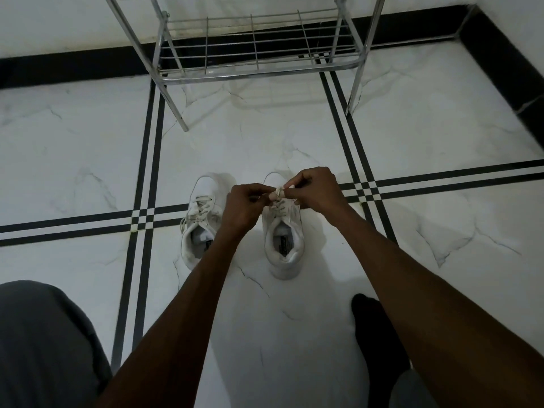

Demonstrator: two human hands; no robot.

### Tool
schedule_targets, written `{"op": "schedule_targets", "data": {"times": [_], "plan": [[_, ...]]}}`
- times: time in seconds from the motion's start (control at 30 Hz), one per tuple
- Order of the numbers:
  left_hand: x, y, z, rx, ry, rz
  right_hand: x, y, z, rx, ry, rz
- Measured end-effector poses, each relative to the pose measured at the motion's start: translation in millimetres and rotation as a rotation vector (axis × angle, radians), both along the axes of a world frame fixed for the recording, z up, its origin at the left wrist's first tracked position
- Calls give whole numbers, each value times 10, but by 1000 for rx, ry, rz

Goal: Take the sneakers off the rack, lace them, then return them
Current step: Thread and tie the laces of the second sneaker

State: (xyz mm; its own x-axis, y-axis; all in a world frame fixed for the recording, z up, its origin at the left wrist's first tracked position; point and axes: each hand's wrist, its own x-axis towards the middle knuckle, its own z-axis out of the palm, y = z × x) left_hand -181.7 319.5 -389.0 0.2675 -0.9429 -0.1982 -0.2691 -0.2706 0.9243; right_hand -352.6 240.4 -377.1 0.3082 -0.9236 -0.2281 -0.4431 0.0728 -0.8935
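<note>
Two white sneakers stand side by side on the floor, toes pointing away from me. The left sneaker has its laces threaded and loosely tied. Over the right sneaker, my left hand and my right hand each pinch part of its white lace, which forms a small knot or loop between my fingertips. My hands hide the shoe's toe and upper eyelets. The metal shoe rack stands beyond the sneakers, its wire shelf bare.
White marble floor with black stripe lines crossing left and right of the shoes. A black skirting runs along the walls. My grey-clad knee is at lower left, my dark-socked foot at lower right.
</note>
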Motion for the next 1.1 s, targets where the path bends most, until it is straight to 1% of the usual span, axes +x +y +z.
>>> {"op": "schedule_targets", "data": {"times": [0.13,0.2,0.3,0.33,0.4,0.57,0.67,0.8,0.87,0.93,1.03,1.1], "plan": [[76,5,4,41,-56,21,-172,-5,-45,82,-20,-2],[117,62,25,53,-261,14,-344,-16,-101,116,-1,-49],[226,201,-3,108,-587,7,-674,-13,-228,284,77,-173],[245,251,-33,130,-658,7,-755,2,-293,341,111,-195],[229,333,-91,168,-736,1,-802,44,-413,391,161,-217],[192,425,-117,169,-830,51,-722,-36,-429,361,313,-258],[168,455,-123,213,-917,44,-727,-68,-503,347,367,-289],[150,485,-133,226,-925,31,-725,-112,-626,302,511,-277],[144,489,-108,244,-938,22,-743,-165,-777,311,526,-279],[153,470,-79,267,-942,13,-731,-144,-755,271,533,-265],[199,418,-34,286,-921,-1,-660,-30,-477,152,524,-172],[156,408,6,263,-906,0,-641,13,-307,86,454,-96]]}}
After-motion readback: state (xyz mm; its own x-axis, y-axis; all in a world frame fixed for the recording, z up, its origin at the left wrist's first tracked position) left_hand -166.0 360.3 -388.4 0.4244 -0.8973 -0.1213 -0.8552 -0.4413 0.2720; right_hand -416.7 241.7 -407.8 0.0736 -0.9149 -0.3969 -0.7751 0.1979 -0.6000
